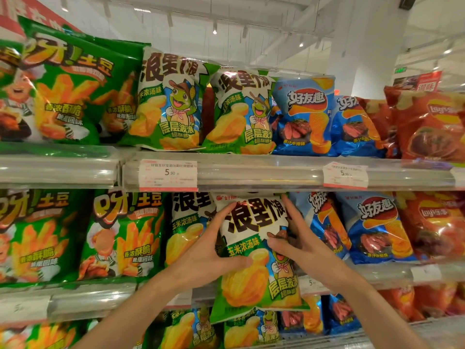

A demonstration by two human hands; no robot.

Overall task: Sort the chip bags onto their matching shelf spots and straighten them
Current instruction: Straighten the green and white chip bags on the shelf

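From my head camera in a supermarket snack aisle, I see both bare hands gripping one green-and-white corn-soup chip bag (256, 253) at the middle shelf (88, 302). My left hand (214, 250) wraps the bag's left edge, thumb across the front and its fingers (226, 210) reaching up the side; my right hand (292, 238) clasps the right edge, its fingers (289, 205) extended toward the bag's top corner and thumb pressed on the front. Both hands are closed on the bag. It stands roughly upright, leaning slightly, its top just under the upper shelf's rail (251, 172) and its bottom hanging in front of the middle shelf's rail. It sits in front of the slot between a matching corn-soup bag (186, 222) just to its left and blue steak-flavour ridged chip bags (375, 227) to its right. Further left on this shelf stand green potato-stick bags (120, 235); at far right, red Lay's bags (432, 222). The upper shelf repeats the order: green potato-stick bags, two upright corn-soup bags (171, 102), blue bags, red bags. A white price tag (168, 175) reading 5.90 is clipped to the upper rail, with a second tag (345, 175) further right. More corn-soup bags (251, 331) show on the lowest shelf.
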